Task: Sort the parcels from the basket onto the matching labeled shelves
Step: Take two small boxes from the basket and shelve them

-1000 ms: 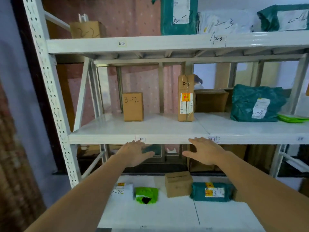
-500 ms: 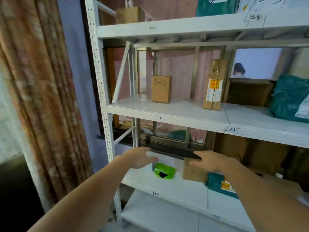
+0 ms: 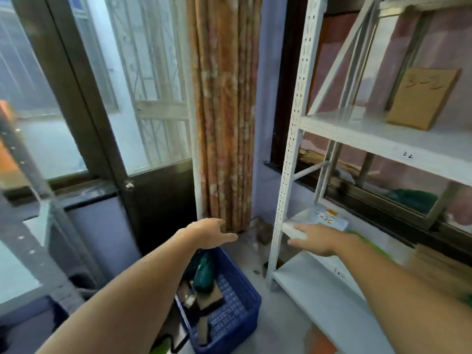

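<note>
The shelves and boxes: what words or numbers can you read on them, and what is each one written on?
"3-2": handwritten on the brown cardboard box standing on the upper shelf.
"3 2": small label on the front edge of that upper shelf.
White parcel on the lower shelf: handwriting and an orange sticker, too blurred to read.
Bottom shelf edge label: too blurred to read.
Parcels in the blue basket: no readable text.
</note>
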`<state>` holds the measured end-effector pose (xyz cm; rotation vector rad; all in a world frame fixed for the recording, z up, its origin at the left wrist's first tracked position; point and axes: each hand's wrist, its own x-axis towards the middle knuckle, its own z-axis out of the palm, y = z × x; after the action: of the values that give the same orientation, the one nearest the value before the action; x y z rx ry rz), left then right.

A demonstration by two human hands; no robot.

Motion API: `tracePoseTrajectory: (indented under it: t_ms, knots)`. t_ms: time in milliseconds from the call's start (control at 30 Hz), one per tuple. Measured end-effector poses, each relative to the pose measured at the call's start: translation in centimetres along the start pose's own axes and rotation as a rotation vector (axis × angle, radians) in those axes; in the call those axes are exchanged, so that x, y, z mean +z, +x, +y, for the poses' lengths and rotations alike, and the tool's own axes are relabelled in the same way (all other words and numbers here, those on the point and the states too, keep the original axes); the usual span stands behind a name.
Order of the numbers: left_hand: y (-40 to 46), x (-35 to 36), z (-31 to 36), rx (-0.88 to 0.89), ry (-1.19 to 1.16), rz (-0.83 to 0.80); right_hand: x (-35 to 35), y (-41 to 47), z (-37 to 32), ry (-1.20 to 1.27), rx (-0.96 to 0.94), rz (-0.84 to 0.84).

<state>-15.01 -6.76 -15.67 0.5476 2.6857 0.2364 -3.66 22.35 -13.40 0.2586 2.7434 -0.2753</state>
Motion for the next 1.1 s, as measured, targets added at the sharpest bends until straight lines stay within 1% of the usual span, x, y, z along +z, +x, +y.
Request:
tracePoseTrajectory:
  t_ms: [133,267,400,500,700,833,1100]
  knots:
    - [-0.9,-0.1,-6.8,-0.083,-0.047,0.028,1.2,5.4,-6.1,-0.006,-0.142,-0.044]
    - [-0.1,-0.3,-12.9,-0.178,-0.072,0.008,1.8,9.2,-11.5,-0.049,-0.207,-0.077]
    - [1.6,-0.4,-17.2,-0.227,-0.091,0.006,2.0,12.3,-14.4,-0.047,-0.245,-0.099]
    - [3.3,-0.2,-18.9,-0.240,-0.092,0.018,2.4,14.4,-15.3,-0.037,-0.227,-0.105]
    - [6.5,0.8,-20.6,-0.220,-0.094,-0.012,3.9,19.1,-15.6,-0.034,-0.186,-0.152]
    - [9.5,1.4,-21.4,-0.262,-0.127,-0.053,4.0,23.2,-15.7,-0.044,-0.219,-0.189]
    - [15.2,0.7,-21.8,-0.356,-0.177,-0.069,2.9,32.3,-14.8,-0.088,-0.278,-0.253]
